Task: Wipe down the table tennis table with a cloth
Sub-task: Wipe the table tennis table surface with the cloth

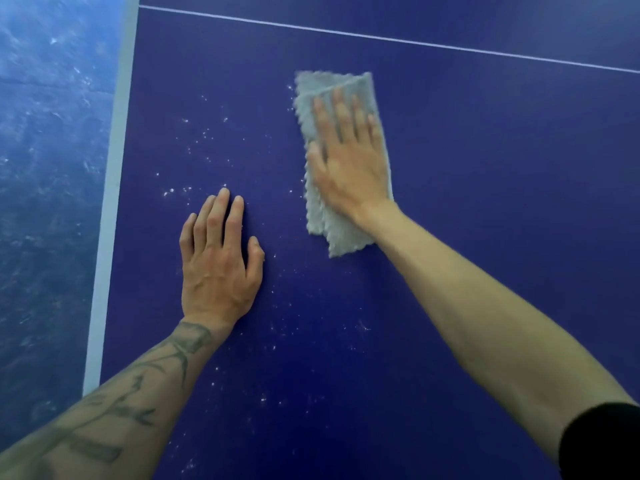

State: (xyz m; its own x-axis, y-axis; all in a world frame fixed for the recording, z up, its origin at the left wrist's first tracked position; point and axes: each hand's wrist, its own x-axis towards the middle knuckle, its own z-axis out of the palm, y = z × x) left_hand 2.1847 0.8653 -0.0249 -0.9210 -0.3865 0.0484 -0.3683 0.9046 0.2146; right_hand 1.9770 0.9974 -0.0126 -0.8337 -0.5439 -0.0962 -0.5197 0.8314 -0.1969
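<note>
A dark blue table tennis table (485,168) fills the view, with a thin white centre line (381,38) across the top. A folded grey cloth (332,233) lies on it in the upper middle. My right hand (346,154) presses flat on the cloth, fingers straight and spread. My left hand (218,258) rests flat on the bare tabletop to the left of the cloth, fingers straight. White specks of dust (194,133) are scattered over the surface left of the cloth and around my left hand.
The table's white left edge band (110,202) runs down the left side. Beyond it lies a mottled blue floor (45,168). A black sleeve (602,441) shows at the bottom right.
</note>
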